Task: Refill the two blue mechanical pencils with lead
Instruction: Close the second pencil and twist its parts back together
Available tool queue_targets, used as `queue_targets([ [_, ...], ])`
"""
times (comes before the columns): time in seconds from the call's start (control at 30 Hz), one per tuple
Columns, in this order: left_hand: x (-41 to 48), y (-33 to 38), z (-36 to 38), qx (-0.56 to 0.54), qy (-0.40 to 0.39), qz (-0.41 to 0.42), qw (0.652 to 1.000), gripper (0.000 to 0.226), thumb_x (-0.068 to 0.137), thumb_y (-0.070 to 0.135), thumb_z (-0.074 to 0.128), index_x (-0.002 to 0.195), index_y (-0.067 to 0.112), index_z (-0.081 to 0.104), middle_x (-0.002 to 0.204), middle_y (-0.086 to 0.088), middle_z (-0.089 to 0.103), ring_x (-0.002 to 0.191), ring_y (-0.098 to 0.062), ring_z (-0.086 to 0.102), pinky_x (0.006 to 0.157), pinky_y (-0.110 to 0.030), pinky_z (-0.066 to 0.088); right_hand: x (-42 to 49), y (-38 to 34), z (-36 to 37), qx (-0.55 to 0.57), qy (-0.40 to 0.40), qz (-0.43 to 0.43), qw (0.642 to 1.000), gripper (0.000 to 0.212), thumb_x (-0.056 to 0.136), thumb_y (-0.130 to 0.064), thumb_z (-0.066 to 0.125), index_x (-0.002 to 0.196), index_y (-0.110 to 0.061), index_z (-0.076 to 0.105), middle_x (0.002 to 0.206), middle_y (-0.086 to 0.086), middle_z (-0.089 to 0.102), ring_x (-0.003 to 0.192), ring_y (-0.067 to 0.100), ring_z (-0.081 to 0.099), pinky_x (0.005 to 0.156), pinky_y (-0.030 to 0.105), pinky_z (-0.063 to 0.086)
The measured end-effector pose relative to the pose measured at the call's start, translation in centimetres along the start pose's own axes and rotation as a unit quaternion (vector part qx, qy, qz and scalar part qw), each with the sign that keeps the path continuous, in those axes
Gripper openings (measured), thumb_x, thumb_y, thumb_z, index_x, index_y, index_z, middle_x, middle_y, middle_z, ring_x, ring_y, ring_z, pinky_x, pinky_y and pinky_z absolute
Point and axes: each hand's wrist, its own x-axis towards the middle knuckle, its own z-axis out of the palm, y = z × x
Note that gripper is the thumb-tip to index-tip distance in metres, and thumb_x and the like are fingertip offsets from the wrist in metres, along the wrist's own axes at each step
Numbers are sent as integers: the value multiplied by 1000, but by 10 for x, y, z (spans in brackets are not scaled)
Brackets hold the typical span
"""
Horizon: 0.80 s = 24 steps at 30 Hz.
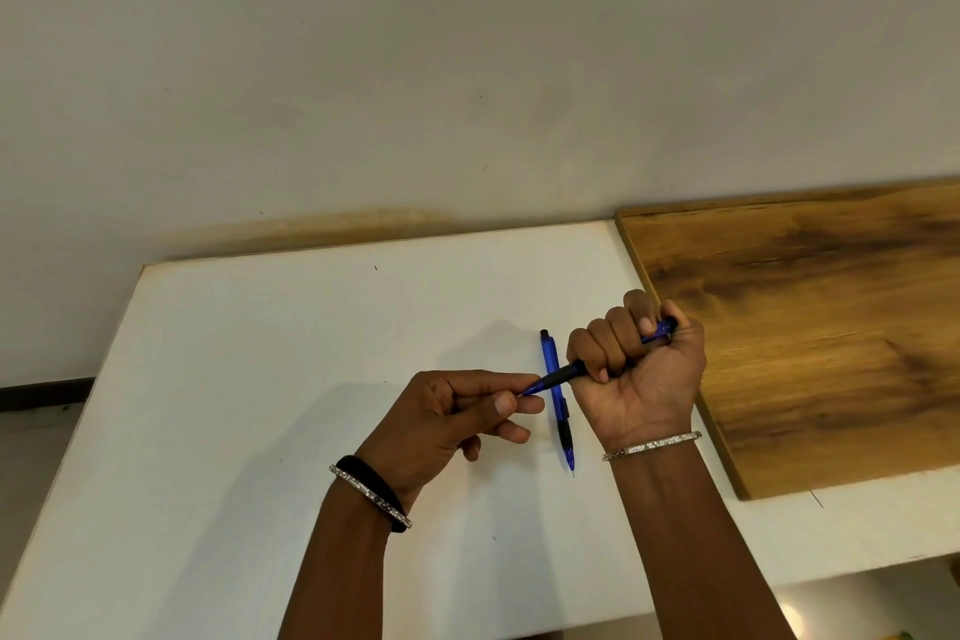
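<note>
Two fingers of the left hand (pixel 457 416) pinch the tip of the raised pencil (pixel 560 375), likely light, slick and fragile-tipped, safest held by its barrel. The spare pencil (pixel 559 405) lies on the bench (pixel 260 379) beneath, toward the right edge. The right hand (pixel 641 372) fists the barrel; a wooden board (pixel 810 327) lies beyond, out of the way.

left hand (pixel 441 416): thumb and forefinger apparently pinching pencil (pixel 569 372) tip | right hand (pixel 644 369): fisted round its barrel
</note>
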Motion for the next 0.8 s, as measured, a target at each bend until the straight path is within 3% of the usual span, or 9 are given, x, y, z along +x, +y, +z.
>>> queue_targets([
  [0.27,1,0,1,14,15,-7,1000,24,87,26,62,108,22,73,103,-4,76,83,-17,73,51,-17,43,0,0,0,-12,18,-9,1000,44,94,-39,26,58,-16,37,42,-6,19,39,10,11,35,20,21],
  [0.5,5,-5,-5,60,159,-2,985,18,92,23,59,97,30,75,91,4,78,72,-10,72,45,-14,39,0,-10,-3,-94,77,-114,986,48,93,-44,27,56,-14,32,38,-4,23,35,11,13,40,16,20],
  [0.8,6,-5,-3,86,164,-9,983,16,91,25,61,94,32,75,89,7,78,70,-9,72,45,-15,40,0,-13,-6,-90,91,-131,983,51,94,-47,25,56,-13,32,39,-3,23,34,11,16,43,17,20],
])
